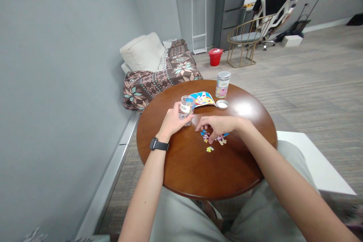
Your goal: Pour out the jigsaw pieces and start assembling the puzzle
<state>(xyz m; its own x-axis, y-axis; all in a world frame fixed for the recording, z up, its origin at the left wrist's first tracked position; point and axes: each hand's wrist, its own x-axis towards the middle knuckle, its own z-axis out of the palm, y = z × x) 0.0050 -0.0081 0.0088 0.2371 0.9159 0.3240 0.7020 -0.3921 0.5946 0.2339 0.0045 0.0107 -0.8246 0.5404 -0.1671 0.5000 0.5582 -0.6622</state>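
Note:
My left hand (175, 121), with a dark watch on its wrist, is wrapped round a clear jar (185, 109) that stands upright on the round wooden table (187, 166). Colourful pieces show inside the jar, and a white label is on its side. Just to the right, my right hand (214, 125) hovers low over a small pile of jigsaw puzzle pieces (220, 139), fingers bent and the thumb apart from them. The hand partly covers the pile. One yellow puzzle piece (210, 149) lies separately, nearer to me.
Behind the jar lie a cartoon picture sheet (202, 98) and a silver lid (222, 104). A second jar (222, 84), lidded, stands near the far edge. Beyond are a covered sofa (178, 64), a red bin (215, 57) and a gold-framed chair (246, 38). A person sits farther back.

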